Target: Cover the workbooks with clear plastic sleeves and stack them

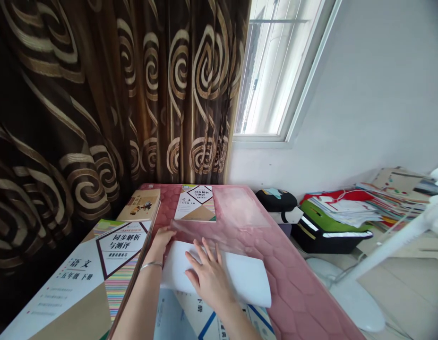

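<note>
A workbook with a blue and white cover (179, 318) lies on the pink table in front of me. Its blank white side (245, 278) is folded over toward the far end. My right hand (208, 274) rests on this white side with its fingers spread. At the far left corner, my left hand (162, 240) has its fingers bent together at the edge of a clear plastic book cover (201, 236). That film sticks up beyond the white side. A bracelet circles my left wrist.
Left of the table lies a large workbook (80, 278), with a tan book (141, 205) behind it. Another workbook (195, 203) and a clear plastic sheet (242, 208) lie at the far end. On the right are a white lamp (367, 269), a black case (276, 199) and piled papers (342, 210).
</note>
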Tool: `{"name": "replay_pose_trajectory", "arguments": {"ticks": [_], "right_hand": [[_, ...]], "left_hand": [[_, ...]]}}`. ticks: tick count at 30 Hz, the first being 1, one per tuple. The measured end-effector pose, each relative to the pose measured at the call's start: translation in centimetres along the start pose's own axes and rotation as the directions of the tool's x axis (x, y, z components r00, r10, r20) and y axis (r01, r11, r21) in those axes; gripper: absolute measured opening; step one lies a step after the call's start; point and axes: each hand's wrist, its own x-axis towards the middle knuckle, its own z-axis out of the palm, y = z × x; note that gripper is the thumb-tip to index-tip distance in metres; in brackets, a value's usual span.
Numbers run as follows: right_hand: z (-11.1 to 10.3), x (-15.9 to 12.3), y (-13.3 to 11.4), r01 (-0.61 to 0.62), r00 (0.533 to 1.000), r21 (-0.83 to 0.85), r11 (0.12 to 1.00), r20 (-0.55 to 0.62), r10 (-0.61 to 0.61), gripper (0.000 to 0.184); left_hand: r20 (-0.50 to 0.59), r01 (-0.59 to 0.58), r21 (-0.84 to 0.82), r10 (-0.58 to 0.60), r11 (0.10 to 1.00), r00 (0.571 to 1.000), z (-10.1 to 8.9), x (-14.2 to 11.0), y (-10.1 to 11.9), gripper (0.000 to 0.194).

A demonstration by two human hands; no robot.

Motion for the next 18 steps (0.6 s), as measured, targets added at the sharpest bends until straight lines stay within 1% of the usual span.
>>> {"name": "replay_pose_trajectory", "arguments": {"ticks": [3,6,8,10,12,13,15,18], "right_hand": [[0.0,-0.2,0.0,-0.005,0.999,-0.009,1.0,-0.032,0.005,0.035],[0.0,-0.5,-0.2,-0.018,1.0,0.004,1.0,-0.011,0.018,0.033],[0.1,-1.1,-0.6,-0.017,0.999,0.027,0.999,0.029,0.016,0.034],[0.4,-1.7,-1.0,-0.011,0.997,0.05,0.999,0.072,0.008,0.037],[0.7,-2.2,-1.4,-0.001,0.994,0.065,0.998,0.107,-0.006,0.038],[0.9,-2.4,-1.6,0.003,0.993,0.068,0.998,0.12,-0.011,0.038],[1.2,-2.5,-1.8,0.006,0.99,0.065,0.998,0.137,-0.015,0.037],[1.5,-2.3,-2.0,0.007,0.989,0.052,0.999,0.146,-0.014,0.037]], "left_hand": [[0.058,-0.077,-0.064,0.081,0.995,0.995,-0.7,-1.8,0.5,0.026],[0.077,-0.124,-0.154,0.137,0.98,0.988,-1.7,-4.0,-0.5,0.032],[0.07,-0.085,-0.196,0.101,0.977,0.992,-2.4,-5.1,-1.9,0.036],[0.057,0.016,-0.186,-0.005,0.982,0.998,-2.9,-5.8,-3.4,0.04],[0.042,0.112,-0.153,-0.107,0.982,0.993,-3.2,-6.1,-4.6,0.042],[0.04,0.144,-0.141,-0.139,0.98,0.989,-3.3,-6.2,-5.0,0.042],[0.049,0.158,-0.139,-0.153,0.978,0.987,-3.3,-6.3,-5.5,0.041],[0.125,0.101,-0.174,-0.08,0.979,0.989,-3.4,-6.5,-5.6,0.043]]}}
